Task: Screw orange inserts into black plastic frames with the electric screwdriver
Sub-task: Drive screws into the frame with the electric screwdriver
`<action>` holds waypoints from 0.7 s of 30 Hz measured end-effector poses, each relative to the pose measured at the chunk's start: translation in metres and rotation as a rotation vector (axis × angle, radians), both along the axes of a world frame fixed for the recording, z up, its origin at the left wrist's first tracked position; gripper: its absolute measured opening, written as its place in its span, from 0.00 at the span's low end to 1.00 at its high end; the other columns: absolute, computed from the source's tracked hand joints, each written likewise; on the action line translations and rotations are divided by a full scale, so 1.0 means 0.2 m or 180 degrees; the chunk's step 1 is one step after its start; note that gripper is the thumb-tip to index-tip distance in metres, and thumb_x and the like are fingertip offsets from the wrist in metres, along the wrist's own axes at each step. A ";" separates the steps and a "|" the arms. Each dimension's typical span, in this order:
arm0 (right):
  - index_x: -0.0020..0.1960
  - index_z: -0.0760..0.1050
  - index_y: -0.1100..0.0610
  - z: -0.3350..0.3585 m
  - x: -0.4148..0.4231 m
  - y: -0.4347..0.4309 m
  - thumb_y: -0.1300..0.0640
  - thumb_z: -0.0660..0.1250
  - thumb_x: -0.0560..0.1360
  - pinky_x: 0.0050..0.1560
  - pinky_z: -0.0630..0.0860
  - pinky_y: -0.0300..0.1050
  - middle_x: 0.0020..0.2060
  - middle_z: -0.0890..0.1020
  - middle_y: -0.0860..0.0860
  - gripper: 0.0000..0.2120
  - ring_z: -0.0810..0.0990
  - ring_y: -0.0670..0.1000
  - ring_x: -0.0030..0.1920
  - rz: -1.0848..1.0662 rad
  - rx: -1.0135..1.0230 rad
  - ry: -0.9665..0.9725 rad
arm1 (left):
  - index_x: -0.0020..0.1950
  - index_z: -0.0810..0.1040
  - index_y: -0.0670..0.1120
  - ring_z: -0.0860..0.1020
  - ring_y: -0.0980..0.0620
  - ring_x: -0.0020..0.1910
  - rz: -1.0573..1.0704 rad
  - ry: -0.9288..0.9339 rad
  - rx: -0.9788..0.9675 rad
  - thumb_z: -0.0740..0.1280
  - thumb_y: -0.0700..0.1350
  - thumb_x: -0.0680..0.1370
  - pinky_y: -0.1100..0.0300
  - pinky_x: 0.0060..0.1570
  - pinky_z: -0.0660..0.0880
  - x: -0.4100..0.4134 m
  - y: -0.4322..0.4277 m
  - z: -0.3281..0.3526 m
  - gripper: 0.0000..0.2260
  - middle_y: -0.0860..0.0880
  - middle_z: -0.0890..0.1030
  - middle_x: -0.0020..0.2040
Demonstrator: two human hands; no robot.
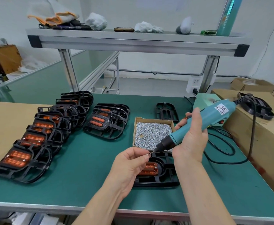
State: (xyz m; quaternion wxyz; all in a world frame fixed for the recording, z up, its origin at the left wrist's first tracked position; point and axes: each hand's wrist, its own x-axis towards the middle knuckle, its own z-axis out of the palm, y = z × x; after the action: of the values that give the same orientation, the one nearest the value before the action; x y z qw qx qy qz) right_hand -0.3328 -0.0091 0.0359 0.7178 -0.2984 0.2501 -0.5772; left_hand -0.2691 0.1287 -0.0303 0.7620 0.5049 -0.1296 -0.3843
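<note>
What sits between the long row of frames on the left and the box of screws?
A small stack of black frames, an orange insert showing in it, on the green mat; head view.

The desk (87, 168) wears a smooth, matt green mat, and at 9 o'clock the black plastic frames (40, 158) show a semi-gloss, with translucent, shiny orange inserts (17, 158) set in them. Near the middle a brown cardboard tray (154, 119) holds bright metal screws (152, 132), and the electric screwdriver (214, 114) has a smooth teal plastic body with a matt black nose. The shelf (133, 41) at 12 o'clock is brushed aluminium under white knitted cloth gloves (149, 27); the boxes (246, 135) at 3 o'clock are plain matt cardboard.
</note>
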 end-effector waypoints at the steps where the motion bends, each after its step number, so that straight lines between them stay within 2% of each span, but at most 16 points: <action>1: 0.46 0.75 0.55 0.00 0.00 0.00 0.48 0.73 0.76 0.29 0.74 0.37 0.28 0.78 0.44 0.11 0.75 0.43 0.26 0.0003 0.0003 0.0003 | 0.42 0.82 0.39 0.80 0.51 0.39 -0.0002 -0.0015 -0.0013 0.71 0.29 0.72 0.61 0.41 0.79 0.00 0.00 0.00 0.06 0.43 0.83 0.40; 8: 0.47 0.75 0.55 -0.01 0.00 0.00 0.48 0.73 0.76 0.29 0.74 0.38 0.28 0.77 0.45 0.12 0.75 0.43 0.26 0.0007 0.0023 0.0039 | 0.38 0.84 0.44 0.81 0.52 0.38 0.0115 -0.0223 -0.0099 0.70 0.28 0.72 0.61 0.41 0.79 -0.02 0.00 0.00 0.12 0.44 0.84 0.39; 10: 0.46 0.75 0.55 -0.01 0.01 0.01 0.48 0.72 0.76 0.28 0.73 0.37 0.27 0.77 0.44 0.11 0.75 0.43 0.26 -0.0039 0.0042 0.0021 | 0.41 0.85 0.46 0.80 0.53 0.39 0.0244 -0.0473 -0.0111 0.71 0.28 0.72 0.62 0.42 0.78 -0.04 0.00 -0.01 0.12 0.45 0.83 0.39; 13: 0.45 0.75 0.54 -0.01 0.01 0.01 0.49 0.72 0.76 0.27 0.73 0.36 0.27 0.78 0.44 0.10 0.75 0.42 0.26 -0.0119 0.0139 -0.0007 | 0.51 0.85 0.50 0.79 0.54 0.42 0.0493 -0.1048 -0.0076 0.71 0.29 0.73 0.63 0.46 0.77 -0.07 0.00 -0.04 0.17 0.47 0.82 0.40; 17: 0.44 0.74 0.53 -0.01 0.01 0.01 0.49 0.72 0.76 0.27 0.73 0.36 0.26 0.78 0.44 0.10 0.74 0.42 0.25 -0.0183 0.0337 0.0053 | 0.54 0.84 0.58 0.79 0.54 0.45 0.0854 -0.1973 0.0072 0.70 0.29 0.74 0.64 0.50 0.75 -0.09 0.00 -0.06 0.23 0.51 0.82 0.42; 21: 0.44 0.74 0.52 -0.03 0.01 0.02 0.50 0.71 0.77 0.27 0.73 0.36 0.26 0.78 0.43 0.09 0.74 0.42 0.24 -0.0225 0.0363 0.0094 | 0.61 0.81 0.58 0.79 0.52 0.46 0.0992 -0.2730 0.0165 0.70 0.28 0.73 0.67 0.52 0.74 -0.10 0.01 -0.08 0.27 0.52 0.81 0.44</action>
State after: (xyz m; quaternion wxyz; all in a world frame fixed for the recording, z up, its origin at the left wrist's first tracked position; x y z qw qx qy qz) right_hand -0.3300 -0.0049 0.0303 0.7090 -0.2566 0.3036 -0.5825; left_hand -0.2890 0.1306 -0.0465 0.6753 0.6508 -0.3462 -0.0245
